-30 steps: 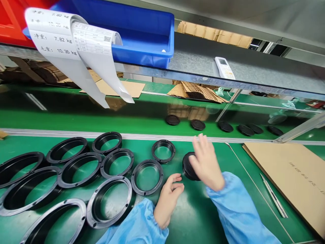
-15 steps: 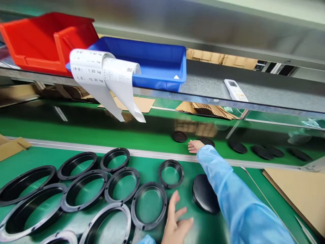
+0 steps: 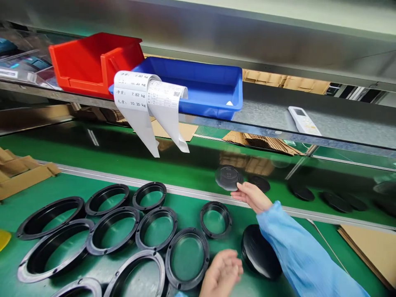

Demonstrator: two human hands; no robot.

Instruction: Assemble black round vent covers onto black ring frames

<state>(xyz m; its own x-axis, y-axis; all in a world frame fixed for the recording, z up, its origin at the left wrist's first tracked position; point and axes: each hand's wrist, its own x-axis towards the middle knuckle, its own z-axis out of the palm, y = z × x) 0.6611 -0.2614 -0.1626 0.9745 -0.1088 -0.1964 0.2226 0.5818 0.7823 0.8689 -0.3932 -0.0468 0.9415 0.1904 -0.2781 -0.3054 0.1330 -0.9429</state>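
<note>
My right hand, in a blue sleeve, pinches the edge of a thin black round cover over the far green strip. Faint raised marks show on its face. My left hand hovers low in the middle, fingers loosely bent and nothing in them. Just left of it lies a black ring with small holes around its rim. A smaller black ring sits farther back, between the two hands. Right of my left hand are glossy black discs, apparently stacked, partly behind the right sleeve.
Several more black rings cover the left of the green table. More black covers lie along the far strip. A metal shelf above holds a red bin, a blue tray, paper labels and a white remote. Cardboard lies right.
My right hand has taken hold of a black cover and raised it from the far strip. The left hand's fingers have curled in. The view has shifted slightly left.
</note>
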